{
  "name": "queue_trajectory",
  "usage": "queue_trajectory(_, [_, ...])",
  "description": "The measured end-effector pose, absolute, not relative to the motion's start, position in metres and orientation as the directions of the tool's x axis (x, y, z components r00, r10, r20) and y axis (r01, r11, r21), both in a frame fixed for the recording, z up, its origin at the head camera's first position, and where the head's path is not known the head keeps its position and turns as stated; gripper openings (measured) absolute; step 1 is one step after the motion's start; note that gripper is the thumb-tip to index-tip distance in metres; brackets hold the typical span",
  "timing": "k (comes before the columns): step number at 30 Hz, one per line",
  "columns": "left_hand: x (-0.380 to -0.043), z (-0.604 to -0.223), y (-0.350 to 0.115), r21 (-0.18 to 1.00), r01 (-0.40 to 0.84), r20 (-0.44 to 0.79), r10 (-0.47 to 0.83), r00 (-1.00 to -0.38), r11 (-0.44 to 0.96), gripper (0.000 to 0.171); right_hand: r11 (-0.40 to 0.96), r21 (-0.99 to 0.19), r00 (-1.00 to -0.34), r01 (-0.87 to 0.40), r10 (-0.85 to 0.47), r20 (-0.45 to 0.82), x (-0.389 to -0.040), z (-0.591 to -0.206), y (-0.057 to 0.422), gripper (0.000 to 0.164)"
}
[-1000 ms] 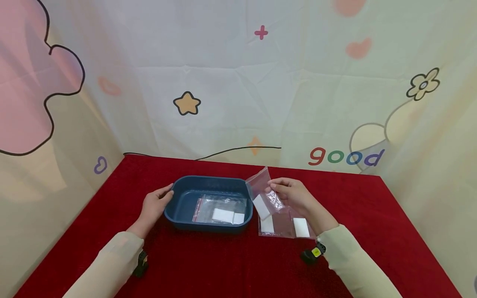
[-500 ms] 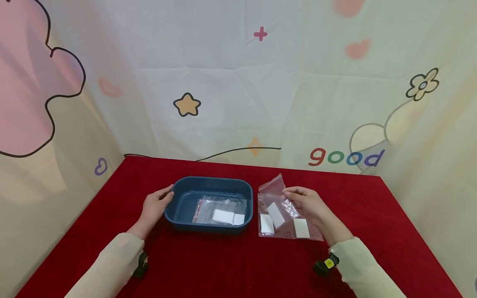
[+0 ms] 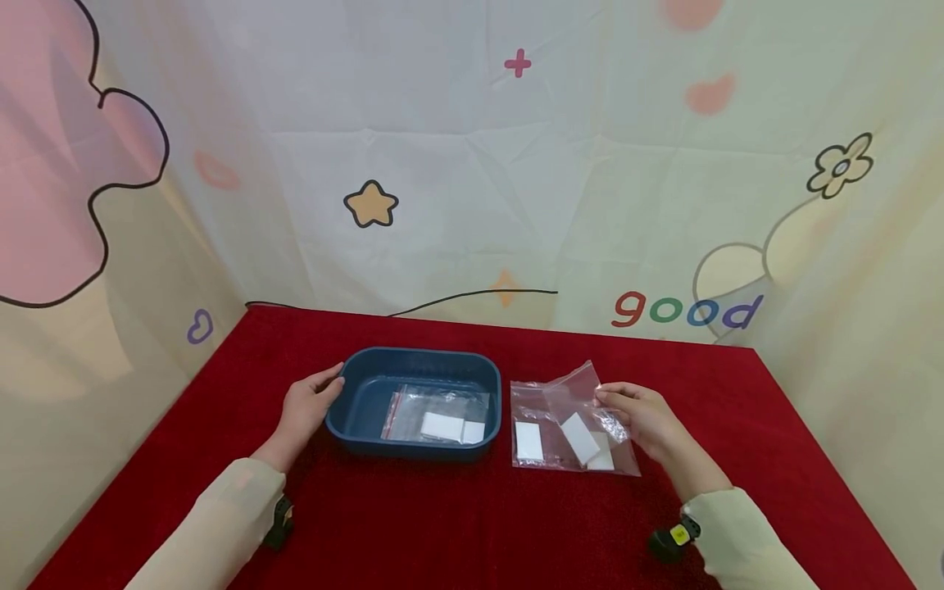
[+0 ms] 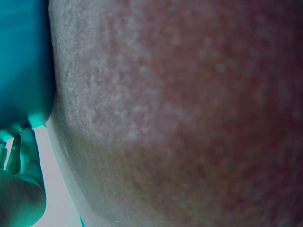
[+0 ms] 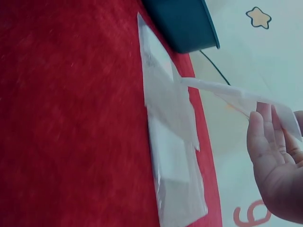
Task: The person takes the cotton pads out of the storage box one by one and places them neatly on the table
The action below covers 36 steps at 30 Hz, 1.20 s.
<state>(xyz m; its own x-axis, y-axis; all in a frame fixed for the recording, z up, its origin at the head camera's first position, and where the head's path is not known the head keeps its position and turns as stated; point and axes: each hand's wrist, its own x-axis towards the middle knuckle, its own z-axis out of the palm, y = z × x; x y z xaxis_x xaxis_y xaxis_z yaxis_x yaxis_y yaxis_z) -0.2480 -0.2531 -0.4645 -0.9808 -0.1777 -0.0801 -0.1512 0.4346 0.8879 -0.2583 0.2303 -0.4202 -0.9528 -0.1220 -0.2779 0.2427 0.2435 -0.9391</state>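
Our right hand [image 3: 644, 414] pinches a clear, glossy, crinkled bag [image 3: 574, 400], a white slab [image 3: 578, 438] inside, tilted over other bagged pieces [image 3: 528, 442] on the red cloth [image 3: 472, 524], while our left hand [image 3: 304, 410] holds the blue tub [image 3: 413, 448] at one end.

I see a tub [image 3: 409, 450] of smooth blue plastic with a soft shine. The held bag [image 3: 574, 397] is thin, see-through plastic, crinkly and shiny. The bag in the tub [image 3: 415, 410] looks just as clear and glossy. The white pieces [image 3: 528, 441] look flat and dull; I can't tell what they're made of. The red cloth [image 3: 442, 524] is fuzzy and matt. The wall cloth [image 3: 457, 106] has creases.
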Motion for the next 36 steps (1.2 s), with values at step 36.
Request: queue_trajectory(36, [-0.249,-0.464,-0.253,0.873,-0.142,-0.068,-0.173,-0.983,0.466,0.05,0.255,-0.898,-0.917,0.36,-0.081,-0.39,-0.258,-0.44,0.329,0.021])
